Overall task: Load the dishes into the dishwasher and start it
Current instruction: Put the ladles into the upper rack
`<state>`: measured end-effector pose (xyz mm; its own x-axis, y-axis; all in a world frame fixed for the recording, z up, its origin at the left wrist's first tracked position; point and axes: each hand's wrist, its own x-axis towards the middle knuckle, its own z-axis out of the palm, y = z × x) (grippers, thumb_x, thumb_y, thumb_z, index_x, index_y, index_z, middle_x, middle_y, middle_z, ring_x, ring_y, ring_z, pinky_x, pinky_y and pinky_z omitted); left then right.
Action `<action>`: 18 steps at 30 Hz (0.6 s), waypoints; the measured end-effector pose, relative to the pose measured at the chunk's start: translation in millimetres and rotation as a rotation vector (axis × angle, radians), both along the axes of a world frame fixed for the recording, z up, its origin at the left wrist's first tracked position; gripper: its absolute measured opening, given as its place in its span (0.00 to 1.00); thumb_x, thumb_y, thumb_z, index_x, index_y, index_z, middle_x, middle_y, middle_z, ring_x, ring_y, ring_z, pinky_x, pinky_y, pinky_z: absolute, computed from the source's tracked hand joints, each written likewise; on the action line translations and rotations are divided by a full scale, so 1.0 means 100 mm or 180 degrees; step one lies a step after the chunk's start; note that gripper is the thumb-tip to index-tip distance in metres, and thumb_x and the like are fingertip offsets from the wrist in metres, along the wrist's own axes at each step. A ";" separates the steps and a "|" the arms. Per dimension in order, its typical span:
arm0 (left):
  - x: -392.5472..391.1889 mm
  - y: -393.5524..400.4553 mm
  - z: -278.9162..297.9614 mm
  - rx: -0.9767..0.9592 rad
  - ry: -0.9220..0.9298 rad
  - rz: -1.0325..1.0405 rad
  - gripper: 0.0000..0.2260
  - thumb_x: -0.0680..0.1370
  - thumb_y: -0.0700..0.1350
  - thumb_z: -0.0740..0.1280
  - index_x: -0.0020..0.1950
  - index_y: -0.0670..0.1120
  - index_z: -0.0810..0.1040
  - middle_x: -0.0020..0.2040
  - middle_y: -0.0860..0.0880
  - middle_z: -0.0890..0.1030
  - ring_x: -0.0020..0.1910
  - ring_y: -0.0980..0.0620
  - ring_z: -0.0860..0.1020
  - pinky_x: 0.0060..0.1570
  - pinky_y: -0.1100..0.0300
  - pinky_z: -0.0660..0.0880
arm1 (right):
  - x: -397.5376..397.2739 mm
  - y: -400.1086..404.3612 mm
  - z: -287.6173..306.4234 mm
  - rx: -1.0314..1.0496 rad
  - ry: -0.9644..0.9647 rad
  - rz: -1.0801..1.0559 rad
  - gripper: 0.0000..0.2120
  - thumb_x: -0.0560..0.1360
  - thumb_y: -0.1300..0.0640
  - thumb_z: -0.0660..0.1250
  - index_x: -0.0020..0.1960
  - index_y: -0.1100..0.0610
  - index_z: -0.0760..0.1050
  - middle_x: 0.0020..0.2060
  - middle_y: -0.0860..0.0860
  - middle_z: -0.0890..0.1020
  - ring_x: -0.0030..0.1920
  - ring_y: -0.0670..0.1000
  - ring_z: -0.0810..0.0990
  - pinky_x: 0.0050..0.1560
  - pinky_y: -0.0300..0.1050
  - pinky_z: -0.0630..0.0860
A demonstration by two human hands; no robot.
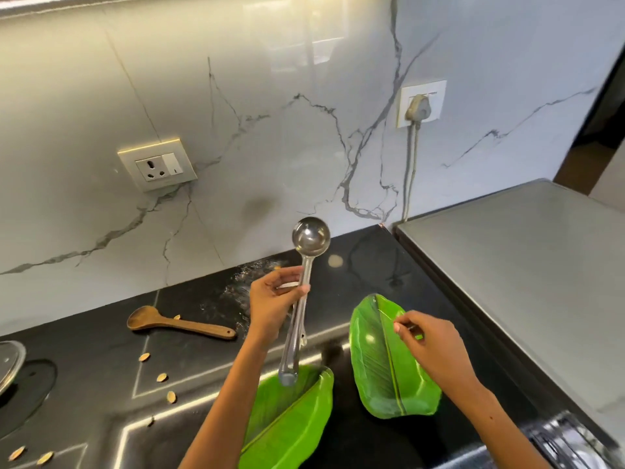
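Steel ladle upright in left hand grip.

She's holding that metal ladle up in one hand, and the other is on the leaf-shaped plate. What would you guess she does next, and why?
Probably lift the green leaf plate off the black counter. The right hand already pinches something small at its surface, while the left hand grips the steel ladle with other utensils, seemingly gathering dishes. What the right fingers pinch is unclear.

txt: none legible | labels/brands: none | nos.: none
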<state>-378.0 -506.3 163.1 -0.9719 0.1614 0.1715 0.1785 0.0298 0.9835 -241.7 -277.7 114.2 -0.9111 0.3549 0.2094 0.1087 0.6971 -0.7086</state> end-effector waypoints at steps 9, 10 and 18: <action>1.60 1.58 0.00 0.0051 -0.0186 -0.1425 0.14 0.68 0.27 0.72 0.51 0.39 0.82 0.45 0.44 0.85 0.43 0.51 0.83 0.44 0.62 0.77 | 1.58 1.22 0.11 -0.0436 0.0254 -0.0781 0.02 0.74 0.56 0.69 0.43 0.51 0.79 0.34 0.45 0.83 0.37 0.45 0.82 0.44 0.49 0.80; 1.82 1.79 -0.02 0.0003 -0.0209 -0.1603 0.14 0.68 0.27 0.72 0.51 0.39 0.82 0.45 0.45 0.85 0.44 0.51 0.83 0.45 0.62 0.77 | 1.83 1.36 0.11 -0.0547 0.0218 -0.0863 0.02 0.75 0.55 0.68 0.44 0.51 0.78 0.36 0.46 0.83 0.38 0.45 0.82 0.46 0.49 0.80; 3.30 3.27 -0.35 -0.0306 -0.0472 -0.2871 0.15 0.68 0.28 0.73 0.53 0.37 0.81 0.45 0.45 0.85 0.43 0.50 0.83 0.45 0.62 0.78 | 3.54 2.30 -0.06 -0.1437 0.0558 -0.1938 0.23 0.70 0.40 0.61 0.57 0.54 0.74 0.40 0.47 0.83 0.37 0.40 0.82 0.40 0.41 0.78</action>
